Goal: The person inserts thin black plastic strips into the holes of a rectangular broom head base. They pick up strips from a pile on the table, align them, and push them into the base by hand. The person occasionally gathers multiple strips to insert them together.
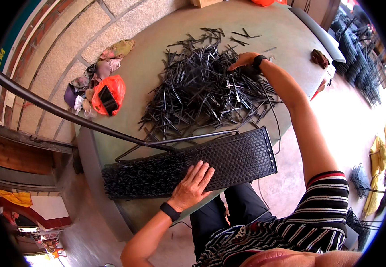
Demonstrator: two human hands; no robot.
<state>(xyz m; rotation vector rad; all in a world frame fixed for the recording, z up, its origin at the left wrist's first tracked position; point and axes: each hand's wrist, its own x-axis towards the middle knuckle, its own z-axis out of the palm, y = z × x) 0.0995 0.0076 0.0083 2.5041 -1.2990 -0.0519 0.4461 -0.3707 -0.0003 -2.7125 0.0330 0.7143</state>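
Observation:
A long black panel (242, 155) lies across the near side of the table. Its right part shows a honeycomb-like woven pattern, while the left part bristles with short strip ends. My left hand (193, 183) rests on the panel's middle, fingers stretched out, holding nothing. Beyond it is a large heap of loose black strips (193, 89). At the heap's far right edge, my right hand (245, 60) has its fingers bent down toward the strips. A dark shape shows under that hand, too hidden to name. A thin black cord (278, 127) hangs from near there over the table edge.
A black metal bar (68, 115) runs from the panel's frame to the upper left. On the table (144, 58) lie an orange plastic bag (119, 86) with a dark phone-like object, and crumpled cloths (106, 66). Black racks (357, 58) are stacked at the far right.

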